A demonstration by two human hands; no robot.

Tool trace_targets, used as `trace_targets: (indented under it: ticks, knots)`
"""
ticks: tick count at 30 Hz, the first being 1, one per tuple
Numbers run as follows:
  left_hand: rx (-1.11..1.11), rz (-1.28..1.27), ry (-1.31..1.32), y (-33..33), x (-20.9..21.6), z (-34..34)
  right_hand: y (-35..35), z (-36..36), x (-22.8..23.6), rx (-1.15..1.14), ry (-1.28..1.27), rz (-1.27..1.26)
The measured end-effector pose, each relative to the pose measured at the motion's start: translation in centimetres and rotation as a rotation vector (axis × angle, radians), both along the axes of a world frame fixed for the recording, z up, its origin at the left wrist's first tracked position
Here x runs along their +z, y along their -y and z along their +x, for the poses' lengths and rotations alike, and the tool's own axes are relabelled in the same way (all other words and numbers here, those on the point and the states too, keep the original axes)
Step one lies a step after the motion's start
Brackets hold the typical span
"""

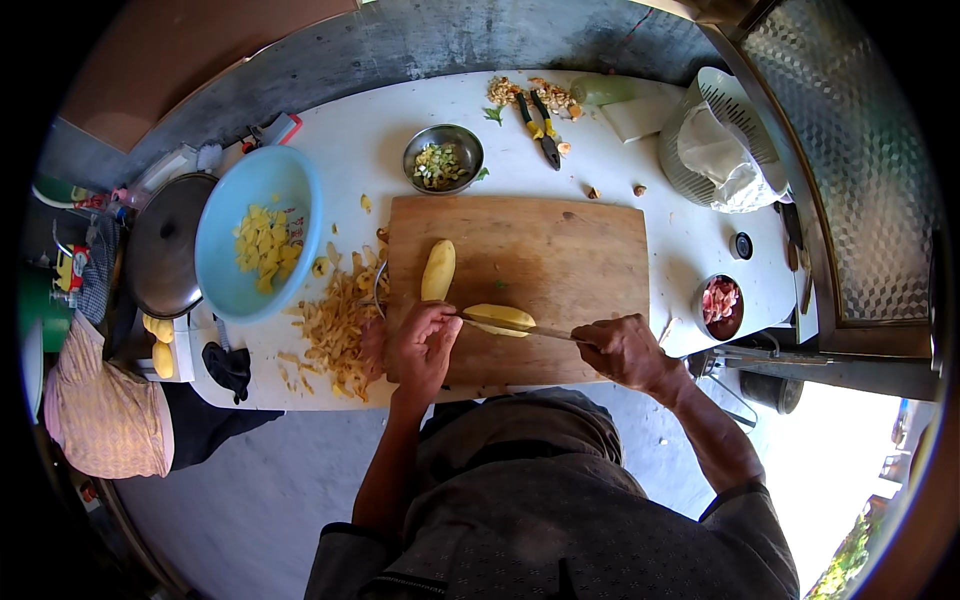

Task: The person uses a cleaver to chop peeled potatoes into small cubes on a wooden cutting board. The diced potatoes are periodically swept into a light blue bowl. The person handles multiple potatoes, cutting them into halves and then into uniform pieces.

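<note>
On the wooden cutting board (560, 250) a peeled yellow potato (503, 321) lies crosswise near the front edge. A knife (550, 331) passes over it, its blade close against the potato. My right hand (630, 352) is closed round the knife's handle. At the blade's tip, just left of the potato, my left hand (425, 345) has its thumb and fingers pinched together, apparently on the blade's end. Another peeled potato (438, 270) rests lengthwise on the board, beyond my left hand.
Potato peelings (345, 320) are heaped left of the board. A blue basin (310, 220) holds cut potato pieces. Behind the board are a metal bowl (474, 150) of chopped greens and pliers (540, 130). A bowl of meat (720, 305) and a plastic basket (690, 160) stand at right.
</note>
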State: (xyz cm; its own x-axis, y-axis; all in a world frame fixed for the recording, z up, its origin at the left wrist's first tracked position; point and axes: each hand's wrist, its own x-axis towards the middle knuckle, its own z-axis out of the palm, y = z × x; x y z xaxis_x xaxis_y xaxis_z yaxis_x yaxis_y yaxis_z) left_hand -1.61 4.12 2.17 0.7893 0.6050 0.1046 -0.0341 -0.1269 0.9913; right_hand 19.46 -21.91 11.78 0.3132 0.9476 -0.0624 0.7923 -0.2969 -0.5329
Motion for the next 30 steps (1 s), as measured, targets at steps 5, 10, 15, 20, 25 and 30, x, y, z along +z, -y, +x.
trace_targets:
  ticks: [5, 10, 15, 20, 25, 30]
  knots:
    - [0.019, -0.182, 0.023, -0.1, -0.4, 0.2, -0.3, 0.2, 0.0, 0.032, -0.009, -0.034]
    - [0.029, -0.310, 0.022, -0.2, -0.1, 0.7, -0.3, 1.0, -0.6, 0.071, 0.012, -0.064]
    - [0.061, -0.383, -0.021, -0.6, -1.7, 0.7, -0.4, 0.2, -2.7, 0.049, 0.056, -0.058]
    - [0.051, -0.395, -0.042, -0.4, -3.0, 0.3, -0.2, 0.4, -5.0, 0.037, 0.046, -0.090]
    - [0.077, -0.283, -0.150, 0.2, -0.8, 2.1, 0.1, 0.8, -5.8, -0.021, -0.007, -0.011]
    - [0.169, -0.371, -0.089, -0.1, -2.1, 1.2, -1.0, 0.1, -4.1, -0.023, 0.055, -0.177]
